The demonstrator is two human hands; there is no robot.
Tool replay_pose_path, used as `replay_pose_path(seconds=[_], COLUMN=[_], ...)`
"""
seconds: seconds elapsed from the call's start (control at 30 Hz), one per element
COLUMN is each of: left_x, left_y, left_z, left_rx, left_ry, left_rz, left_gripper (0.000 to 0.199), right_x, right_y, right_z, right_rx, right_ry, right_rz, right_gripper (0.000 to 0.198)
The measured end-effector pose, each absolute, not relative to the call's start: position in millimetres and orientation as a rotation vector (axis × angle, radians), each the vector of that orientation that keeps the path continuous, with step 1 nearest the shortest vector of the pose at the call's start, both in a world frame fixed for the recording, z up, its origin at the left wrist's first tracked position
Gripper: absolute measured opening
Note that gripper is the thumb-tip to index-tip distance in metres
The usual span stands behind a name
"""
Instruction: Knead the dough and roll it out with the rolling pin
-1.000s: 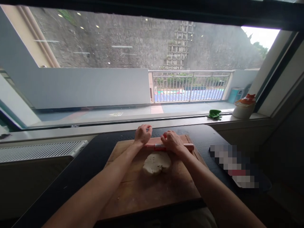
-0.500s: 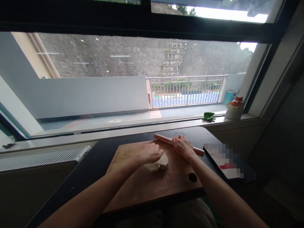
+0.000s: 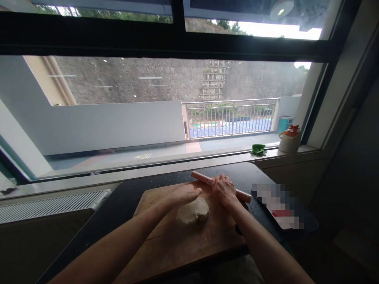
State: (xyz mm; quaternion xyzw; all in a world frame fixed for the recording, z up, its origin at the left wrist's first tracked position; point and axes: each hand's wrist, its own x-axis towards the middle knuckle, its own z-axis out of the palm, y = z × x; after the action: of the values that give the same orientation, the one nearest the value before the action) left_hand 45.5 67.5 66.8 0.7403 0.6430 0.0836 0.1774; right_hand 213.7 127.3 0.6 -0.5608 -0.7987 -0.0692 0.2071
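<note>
A pale, flattened lump of dough (image 3: 192,211) lies on a wooden cutting board (image 3: 201,246), its right edge uneven. Just beyond the dough, my left hand (image 3: 187,193) is stretched to the right with nothing visible in it; its fingers look extended, though partly hidden behind the hand. My right hand (image 3: 224,188) is wrapped round the middle of a pinkish rolling pin (image 3: 201,177), which lies slantwise across the board's far right corner. Both ends of the pin stick out past the hand.
The board rests on a dark table (image 3: 124,197). To the right lies a flat, partly blurred-out item (image 3: 284,215). A green cloth-like thing (image 3: 258,149) and a white container with an orange top (image 3: 289,140) stand on the windowsill. A radiator (image 3: 53,205) is at left.
My left hand has lifted off the dough, uncovering it, and its curled fingers have straightened. My right hand stays on the rolling pin. The view has tipped up slightly.
</note>
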Motion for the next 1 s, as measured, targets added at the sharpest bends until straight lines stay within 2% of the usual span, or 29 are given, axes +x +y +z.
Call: replay_pose_path(seconds=[0.23, 0.43, 0.63, 0.87, 1.0], left_x=[27.6, 31.5, 29.1, 13.7, 14.5], left_y=[77.7, 78.4, 80.7, 70.9, 58.9], left_z=[63.3, 71.4, 68.9, 80.0, 94.4], left_rx=[1.836, 1.865, 1.984, 2.026, 2.212], left_ry=[1.546, 1.509, 1.408, 1.487, 1.733], left_rz=[0.162, 0.068, -0.023, 0.377, 0.792], left_gripper=[0.021, 0.034, 0.021, 0.034, 0.028], right_x=[209.9, 210.6, 209.6, 223.4, 234.3], right_y=[128.4, 123.6, 121.4, 115.1, 96.3], right_z=[2.2, 6.9, 9.4, 14.9, 29.8], right_rx=[-1.6, -1.627, -1.642, -1.458, -1.428], right_ry=[-2.232, -2.22, -2.224, -2.369, -2.4], right_rz=[-0.176, -0.152, -0.135, -0.061, 0.181], right_gripper=[0.039, 0.039, 0.04, 0.043, 0.053])
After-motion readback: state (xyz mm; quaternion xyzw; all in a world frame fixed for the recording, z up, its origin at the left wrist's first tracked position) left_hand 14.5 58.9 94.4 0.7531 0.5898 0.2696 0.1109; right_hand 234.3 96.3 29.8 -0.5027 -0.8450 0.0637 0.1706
